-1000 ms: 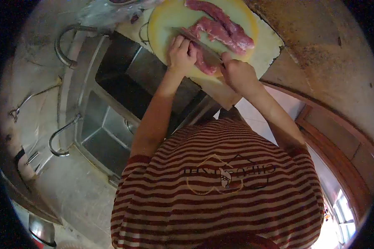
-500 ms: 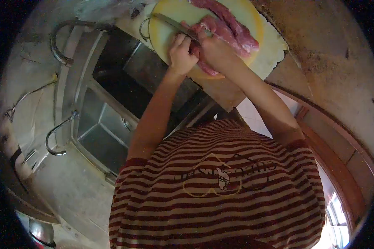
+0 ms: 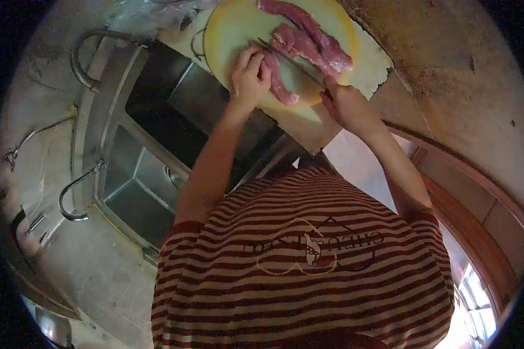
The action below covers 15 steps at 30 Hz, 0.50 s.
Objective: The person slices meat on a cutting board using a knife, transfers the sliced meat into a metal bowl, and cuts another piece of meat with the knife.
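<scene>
A round, yellow-rimmed cutting board (image 3: 215,55) lies at the top centre. My left hand (image 3: 248,75), fingers curled, presses on a narrow strip of pink meat (image 3: 278,84) near the board's left side. My right hand (image 3: 347,104) is closed round the handle of a knife (image 3: 297,66). The blade slants up and left over the board, its tip close to the strip's upper end. Larger pieces of meat (image 3: 311,43) rest on the board to the right of the blade.
Left of the board is a double sink with a dark basin (image 3: 163,99) and a steel basin (image 3: 137,183). Two curved taps, an upper one (image 3: 75,61) and a lower one (image 3: 62,195), stand beside it. A brown stained surface (image 3: 448,70) extends right.
The knife and my right hand first moved up and left across the strip, then came back down and right. My left hand has stayed on the strip.
</scene>
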Each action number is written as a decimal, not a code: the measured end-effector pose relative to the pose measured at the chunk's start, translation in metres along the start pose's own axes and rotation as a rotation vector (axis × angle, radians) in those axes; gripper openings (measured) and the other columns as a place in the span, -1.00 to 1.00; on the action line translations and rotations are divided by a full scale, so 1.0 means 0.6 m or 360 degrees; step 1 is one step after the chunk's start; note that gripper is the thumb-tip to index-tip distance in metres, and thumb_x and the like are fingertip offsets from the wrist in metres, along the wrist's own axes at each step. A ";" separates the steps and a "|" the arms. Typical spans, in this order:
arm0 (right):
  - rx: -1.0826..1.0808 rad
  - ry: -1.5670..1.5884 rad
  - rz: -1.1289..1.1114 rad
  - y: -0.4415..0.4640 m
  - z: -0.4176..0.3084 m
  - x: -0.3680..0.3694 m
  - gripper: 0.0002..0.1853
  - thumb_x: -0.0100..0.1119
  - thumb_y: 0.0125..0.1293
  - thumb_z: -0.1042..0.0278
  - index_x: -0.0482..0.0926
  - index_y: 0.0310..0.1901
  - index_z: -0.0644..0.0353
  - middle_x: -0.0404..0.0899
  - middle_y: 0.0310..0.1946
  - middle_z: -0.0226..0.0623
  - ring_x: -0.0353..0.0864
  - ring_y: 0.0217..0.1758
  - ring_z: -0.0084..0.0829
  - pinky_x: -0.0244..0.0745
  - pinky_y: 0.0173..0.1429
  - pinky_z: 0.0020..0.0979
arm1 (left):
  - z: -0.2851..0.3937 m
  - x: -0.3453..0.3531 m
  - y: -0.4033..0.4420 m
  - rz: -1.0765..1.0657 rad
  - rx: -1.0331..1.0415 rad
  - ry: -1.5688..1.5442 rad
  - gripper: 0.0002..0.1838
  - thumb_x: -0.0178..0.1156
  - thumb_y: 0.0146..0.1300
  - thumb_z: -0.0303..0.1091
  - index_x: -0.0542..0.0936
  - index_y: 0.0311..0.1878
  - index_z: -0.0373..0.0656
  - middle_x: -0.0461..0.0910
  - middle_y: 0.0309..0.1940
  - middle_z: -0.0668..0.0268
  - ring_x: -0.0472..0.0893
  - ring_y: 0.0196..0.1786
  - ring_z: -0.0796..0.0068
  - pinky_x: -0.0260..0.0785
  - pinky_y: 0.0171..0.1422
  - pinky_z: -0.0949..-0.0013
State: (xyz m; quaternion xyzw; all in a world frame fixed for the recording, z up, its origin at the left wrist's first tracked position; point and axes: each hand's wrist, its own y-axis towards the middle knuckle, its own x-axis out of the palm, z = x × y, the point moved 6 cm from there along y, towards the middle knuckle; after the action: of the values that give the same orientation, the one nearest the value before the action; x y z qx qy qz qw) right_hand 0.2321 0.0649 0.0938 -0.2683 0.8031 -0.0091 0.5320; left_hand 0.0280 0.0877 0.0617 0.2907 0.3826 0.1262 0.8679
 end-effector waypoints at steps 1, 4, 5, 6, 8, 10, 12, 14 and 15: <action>-0.0039 -0.0008 -0.0009 -0.002 -0.014 -0.007 -0.77 0.05 0.23 0.35 0.34 -0.13 0.24 0.55 -0.48 0.08 0.58 -0.35 0.06 0.46 -0.30 -0.03 | 0.001 -0.001 -0.002 0.0028 0.0019 0.0021 -0.78 0.13 -0.03 -0.45 0.55 -0.26 -0.25 0.51 -0.16 0.14 0.53 -0.14 0.05 0.42 -0.05 0.19; -0.0017 -0.0071 -0.0056 0.002 -0.040 -0.006 -0.78 0.04 0.24 0.36 0.35 -0.13 0.24 0.55 -0.48 0.07 0.57 -0.36 0.06 0.46 -0.30 -0.04 | 0.000 -0.002 -0.008 0.0025 -0.0007 0.0060 -0.78 0.12 -0.02 -0.45 0.56 -0.24 -0.25 0.50 -0.17 0.13 0.53 -0.14 0.05 0.43 -0.07 0.19; 0.0055 -0.0125 -0.0087 0.005 -0.042 -0.003 -0.78 0.04 0.24 0.36 0.37 -0.12 0.23 0.55 -0.48 0.06 0.57 -0.37 0.05 0.46 -0.30 -0.04 | -0.002 -0.001 -0.009 -0.0010 -0.0044 0.0068 -0.78 0.12 -0.02 -0.46 0.56 -0.24 -0.24 0.50 -0.17 0.11 0.53 -0.14 0.04 0.43 -0.08 0.18; 0.0052 -0.0125 -0.0087 0.010 -0.045 -0.004 -0.78 0.04 0.24 0.36 0.37 -0.12 0.23 0.55 -0.48 0.06 0.57 -0.37 0.05 0.46 -0.30 -0.04 | -0.003 0.000 -0.007 -0.0009 -0.0044 0.0071 -0.78 0.12 -0.02 -0.46 0.56 -0.24 -0.24 0.50 -0.17 0.11 0.53 -0.14 0.04 0.43 -0.08 0.18; -0.0154 -0.0023 0.0068 0.019 -0.062 -0.010 -0.74 0.04 0.21 0.36 0.39 -0.08 0.24 0.55 -0.45 0.08 0.58 -0.32 0.03 0.46 -0.27 -0.05 | -0.008 0.003 -0.011 -0.0057 -0.0122 0.0089 -0.78 0.13 -0.02 -0.45 0.56 -0.25 -0.24 0.50 -0.18 0.10 0.53 -0.14 0.03 0.44 -0.10 0.18; -0.0402 0.0149 0.0323 0.057 -0.084 -0.008 -0.72 0.02 0.18 0.38 0.42 -0.07 0.26 0.54 -0.43 0.12 0.58 -0.29 0.04 0.46 -0.24 -0.05 | -0.011 0.006 -0.009 -0.0047 -0.0116 0.0090 -0.80 0.14 -0.02 -0.44 0.56 -0.27 -0.24 0.50 -0.21 0.11 0.53 -0.17 0.03 0.44 -0.12 0.17; -0.0440 -0.0050 0.0352 0.134 -0.092 0.019 -0.72 0.01 0.18 0.38 0.42 -0.09 0.30 0.54 -0.38 0.15 0.58 -0.26 0.07 0.46 -0.21 -0.06 | -0.011 0.006 -0.006 -0.0029 -0.0095 0.0098 -0.81 0.14 -0.03 -0.44 0.56 -0.29 -0.24 0.51 -0.23 0.12 0.53 -0.19 0.03 0.44 -0.14 0.17; -0.0445 -0.0018 0.0194 0.175 -0.120 0.004 -0.72 0.00 0.18 0.38 0.42 -0.10 0.32 0.54 -0.36 0.16 0.57 -0.24 0.08 0.46 -0.20 -0.05 | -0.005 -0.001 -0.004 0.0038 -0.0021 0.0115 -0.83 0.15 -0.04 -0.44 0.56 -0.32 -0.24 0.52 -0.25 0.15 0.53 -0.23 0.05 0.44 -0.17 0.18; -0.0449 0.0009 0.0034 0.181 -0.128 0.003 -0.73 0.00 0.18 0.38 0.42 -0.10 0.33 0.55 -0.33 0.16 0.56 -0.23 0.09 0.46 -0.19 -0.04 | -0.002 -0.003 -0.002 0.0038 -0.0012 0.0120 -0.83 0.15 -0.04 -0.44 0.56 -0.32 -0.24 0.52 -0.25 0.15 0.53 -0.23 0.05 0.44 -0.17 0.18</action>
State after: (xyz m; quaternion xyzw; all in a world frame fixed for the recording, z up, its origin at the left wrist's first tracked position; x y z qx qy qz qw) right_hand 0.1199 0.1363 0.0928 -0.3318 0.8008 0.1087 0.4867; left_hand 0.0258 0.0865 0.0615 0.2869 0.4111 0.1488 0.8524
